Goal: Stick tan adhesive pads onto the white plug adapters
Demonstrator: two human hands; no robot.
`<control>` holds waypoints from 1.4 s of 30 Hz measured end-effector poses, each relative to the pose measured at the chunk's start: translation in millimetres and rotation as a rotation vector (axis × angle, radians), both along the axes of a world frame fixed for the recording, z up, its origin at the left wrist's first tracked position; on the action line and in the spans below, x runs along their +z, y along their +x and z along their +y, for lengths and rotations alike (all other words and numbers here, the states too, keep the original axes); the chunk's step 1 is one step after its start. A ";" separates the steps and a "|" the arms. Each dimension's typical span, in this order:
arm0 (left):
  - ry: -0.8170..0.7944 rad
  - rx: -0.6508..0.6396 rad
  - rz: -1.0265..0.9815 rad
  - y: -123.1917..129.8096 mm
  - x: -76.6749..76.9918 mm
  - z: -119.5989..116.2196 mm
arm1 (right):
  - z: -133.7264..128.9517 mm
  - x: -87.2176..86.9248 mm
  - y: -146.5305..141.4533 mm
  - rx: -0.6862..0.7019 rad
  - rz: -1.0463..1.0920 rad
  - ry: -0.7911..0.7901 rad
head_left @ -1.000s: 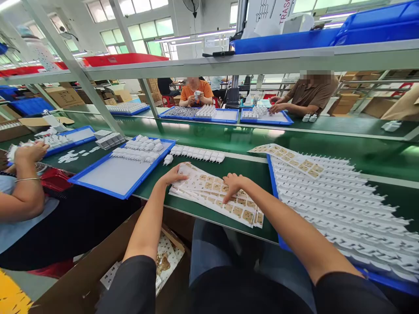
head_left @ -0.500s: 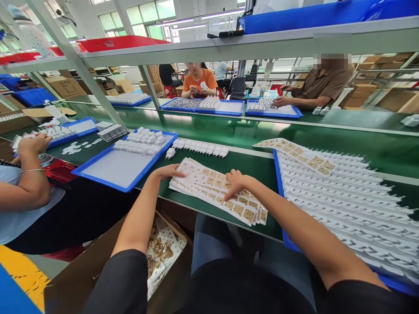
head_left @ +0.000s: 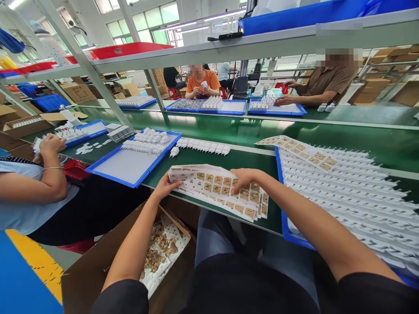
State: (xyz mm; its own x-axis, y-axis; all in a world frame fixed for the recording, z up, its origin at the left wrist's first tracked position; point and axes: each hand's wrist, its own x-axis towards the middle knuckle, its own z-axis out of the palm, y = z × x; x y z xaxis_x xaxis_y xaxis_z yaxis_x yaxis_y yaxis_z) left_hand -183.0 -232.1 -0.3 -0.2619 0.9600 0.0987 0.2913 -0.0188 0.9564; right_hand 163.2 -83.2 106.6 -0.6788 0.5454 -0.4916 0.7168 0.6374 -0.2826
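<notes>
White sticker sheets (head_left: 214, 181) with rows of tan, rounded stickers lie in a loose stack at the table's front edge. The uppermost sheet is raised and tipped toward me. My left hand (head_left: 164, 186) pinches its left end, thumb in front and fingers hidden behind. At the right part of that sheet, my right hand (head_left: 245, 178) has its thumb on the front and its other fingers behind. Another sticker sheet (head_left: 296, 150) rests on rows of white plug-like parts (head_left: 343, 205) in a blue-rimmed tray to my right.
White plug adapters (head_left: 203, 146) stand in a row behind the sheets. A blue-rimmed tray (head_left: 131, 163) sits left of them. Below the table edge, an open cardboard box (head_left: 104, 266) holds scraps. Beside me, a co-worker's hand (head_left: 52, 144) handles parts. A shelf (head_left: 209, 52) crosses overhead.
The uppermost sheet has been lifted and tilted up toward me. My left hand has shifted down and left along its end; my right hand has gone from lying spread on the sheets to gripping it.
</notes>
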 end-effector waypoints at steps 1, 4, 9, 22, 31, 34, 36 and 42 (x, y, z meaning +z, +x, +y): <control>0.015 0.012 0.000 1.0 -0.7 -2.4 | -4.4 0.9 -0.9 -0.001 0.001 0.024; 0.057 0.054 -0.004 3.3 1.7 -6.6 | -17.5 11.4 -3.6 -0.008 0.016 0.129; 0.130 0.118 -0.012 8.1 4.5 -3.9 | -28.8 39.2 -5.5 -0.052 0.045 0.416; -0.064 -0.079 -0.088 4.0 13.3 15.4 | -6.4 26.8 0.3 -0.024 -0.029 0.405; -0.094 -0.114 -0.163 -4.3 14.3 17.9 | 27.0 43.7 -2.7 0.049 -0.023 0.234; -0.063 -0.105 -0.183 -4.7 9.6 20.1 | 30.1 40.0 0.8 0.063 -0.005 0.235; -0.033 -0.086 -0.195 -4.5 5.1 22.4 | 30.5 35.8 2.8 0.071 0.008 0.241; -0.013 -0.098 -0.209 -6.7 2.4 17.3 | 28.7 30.1 8.0 0.100 0.033 0.255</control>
State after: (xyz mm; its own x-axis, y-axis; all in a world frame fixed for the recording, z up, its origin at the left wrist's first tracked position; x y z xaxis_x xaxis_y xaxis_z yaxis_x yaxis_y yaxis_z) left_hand -189.7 -214.8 2.0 -0.1811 0.9827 0.0396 0.0843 -0.0246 0.9961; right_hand 171.2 -54.5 136.7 -0.7489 0.5782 -0.3239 0.6398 0.7581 -0.1261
